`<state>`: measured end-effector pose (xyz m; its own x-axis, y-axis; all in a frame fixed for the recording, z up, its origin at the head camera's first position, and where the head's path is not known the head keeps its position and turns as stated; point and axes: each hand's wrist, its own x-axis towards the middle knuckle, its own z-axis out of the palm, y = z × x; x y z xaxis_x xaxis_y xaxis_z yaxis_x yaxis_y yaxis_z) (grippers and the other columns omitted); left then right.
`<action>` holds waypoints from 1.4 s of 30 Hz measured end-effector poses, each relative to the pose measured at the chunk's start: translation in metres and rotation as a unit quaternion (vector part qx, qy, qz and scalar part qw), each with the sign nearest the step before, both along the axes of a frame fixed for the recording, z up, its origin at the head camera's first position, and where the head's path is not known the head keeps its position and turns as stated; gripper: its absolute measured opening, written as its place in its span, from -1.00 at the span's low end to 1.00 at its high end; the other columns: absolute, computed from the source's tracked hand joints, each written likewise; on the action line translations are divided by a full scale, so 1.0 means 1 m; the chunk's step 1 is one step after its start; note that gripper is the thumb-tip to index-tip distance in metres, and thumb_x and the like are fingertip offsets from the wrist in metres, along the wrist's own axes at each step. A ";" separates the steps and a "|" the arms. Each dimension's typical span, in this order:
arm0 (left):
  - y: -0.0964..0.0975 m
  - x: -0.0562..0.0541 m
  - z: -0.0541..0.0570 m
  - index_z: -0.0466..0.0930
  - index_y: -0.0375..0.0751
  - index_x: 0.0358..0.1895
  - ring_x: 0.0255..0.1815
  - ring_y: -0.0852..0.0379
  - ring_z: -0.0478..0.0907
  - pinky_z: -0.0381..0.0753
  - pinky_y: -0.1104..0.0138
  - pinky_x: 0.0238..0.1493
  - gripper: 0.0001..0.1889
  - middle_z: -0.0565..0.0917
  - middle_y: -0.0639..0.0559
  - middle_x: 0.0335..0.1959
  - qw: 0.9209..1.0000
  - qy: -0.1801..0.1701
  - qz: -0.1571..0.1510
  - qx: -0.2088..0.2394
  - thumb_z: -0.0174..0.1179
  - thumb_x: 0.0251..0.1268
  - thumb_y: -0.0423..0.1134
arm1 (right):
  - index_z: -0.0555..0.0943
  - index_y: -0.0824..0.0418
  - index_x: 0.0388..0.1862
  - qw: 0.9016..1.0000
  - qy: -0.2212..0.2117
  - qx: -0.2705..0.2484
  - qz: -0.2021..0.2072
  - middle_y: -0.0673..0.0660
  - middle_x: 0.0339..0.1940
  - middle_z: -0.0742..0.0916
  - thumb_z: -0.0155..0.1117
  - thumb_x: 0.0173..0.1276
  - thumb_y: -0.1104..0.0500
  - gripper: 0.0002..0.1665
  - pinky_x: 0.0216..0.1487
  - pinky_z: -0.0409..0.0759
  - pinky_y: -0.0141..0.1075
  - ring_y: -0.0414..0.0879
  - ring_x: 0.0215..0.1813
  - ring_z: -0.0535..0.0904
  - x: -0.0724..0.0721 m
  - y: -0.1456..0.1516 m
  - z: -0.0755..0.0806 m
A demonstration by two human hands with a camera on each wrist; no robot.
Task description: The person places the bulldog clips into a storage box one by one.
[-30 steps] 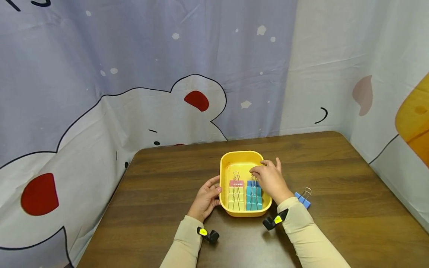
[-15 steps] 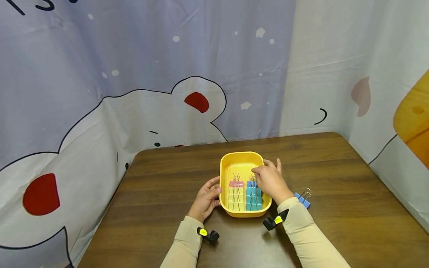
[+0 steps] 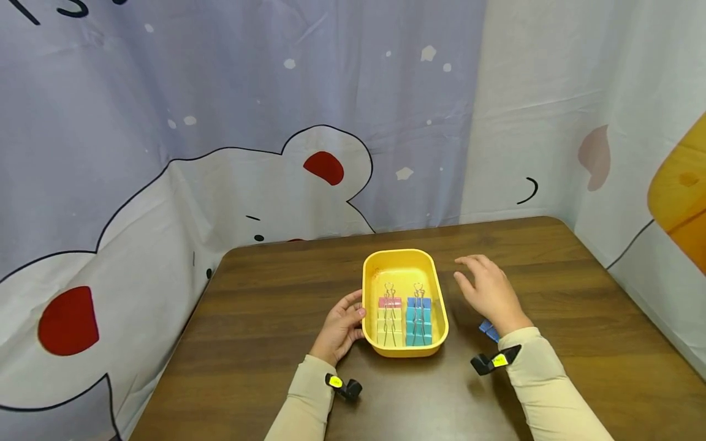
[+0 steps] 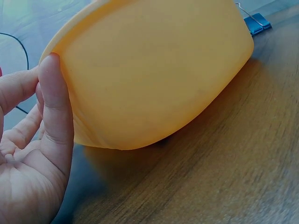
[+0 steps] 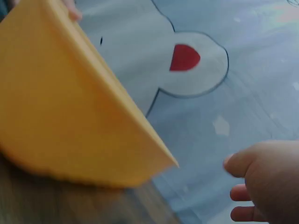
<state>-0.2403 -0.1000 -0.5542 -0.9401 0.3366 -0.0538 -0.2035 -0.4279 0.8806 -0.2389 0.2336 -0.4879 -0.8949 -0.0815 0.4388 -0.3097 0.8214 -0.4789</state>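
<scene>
My left hand (image 3: 341, 327) grips the left side of a yellow plastic bin (image 3: 405, 352); in the left wrist view the thumb (image 4: 51, 88) lies against the wall near the rim. Two columns of binder clips lie inside. The left column has yellow clips (image 3: 389, 327) with a pink one (image 3: 389, 302) at its far end; the right has teal clips (image 3: 418, 331) with a blue one (image 3: 425, 302) at its far end. My right hand (image 3: 491, 294) is right of the bin, fingers spread loosely, holding nothing. A loose blue binder clip (image 3: 488, 329) lies partly hidden beneath that hand and wrist.
The bin rests on a brown wooden table (image 3: 276, 294). Behind the table hangs a printed curtain (image 3: 248, 92). Each sleeve carries a small black wrist camera, the left one (image 3: 347, 389) near the bin's front left corner.
My right hand has left the blue clip in the right column and moved out of the bin to the right, now partly covering the loose blue clip. My left hand has stayed on the bin.
</scene>
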 end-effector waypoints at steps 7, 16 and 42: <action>-0.001 -0.003 -0.001 0.14 -0.38 0.52 -0.33 0.14 0.61 0.69 0.39 -0.53 -0.43 0.57 -0.10 -0.05 1.000 -0.010 0.008 0.001 -0.01 0.50 -0.54 | 0.58 0.22 0.24 0.999 0.000 -0.017 -0.027 0.23 0.11 0.66 0.15 0.55 -0.06 -0.53 -0.06 0.60 0.19 0.21 0.01 0.64 0.018 0.041 -0.016; -0.001 -0.002 -0.002 0.16 -0.37 0.51 -0.35 0.15 0.61 0.69 0.39 -0.54 -0.45 0.57 -0.10 -0.05 1.000 -0.009 0.012 0.007 -0.02 0.50 -0.55 | 0.72 0.13 -0.09 0.998 0.061 0.004 -0.029 -0.08 -0.38 0.70 0.31 0.43 0.04 -0.78 -0.40 0.53 -0.26 -0.26 -0.40 0.51 0.035 0.067 -0.043; 0.001 0.002 0.000 0.22 -0.32 0.49 -0.35 0.15 0.63 0.68 0.40 -0.54 -0.44 0.59 -0.12 -0.04 1.000 -0.021 0.017 0.002 0.05 0.48 -0.52 | 0.71 0.19 -0.37 0.994 0.021 -0.102 0.015 -0.09 -0.58 0.71 0.30 0.43 0.26 -0.86 -0.48 0.47 -0.49 -0.38 -0.50 0.56 0.037 0.071 -0.040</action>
<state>-0.2383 -0.0992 -0.5540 -0.9478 0.3053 -0.0919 -0.2256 -0.4382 0.8701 -0.2023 0.3044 -0.5280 -0.8739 -0.0127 0.4859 -0.3551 0.6992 -0.6205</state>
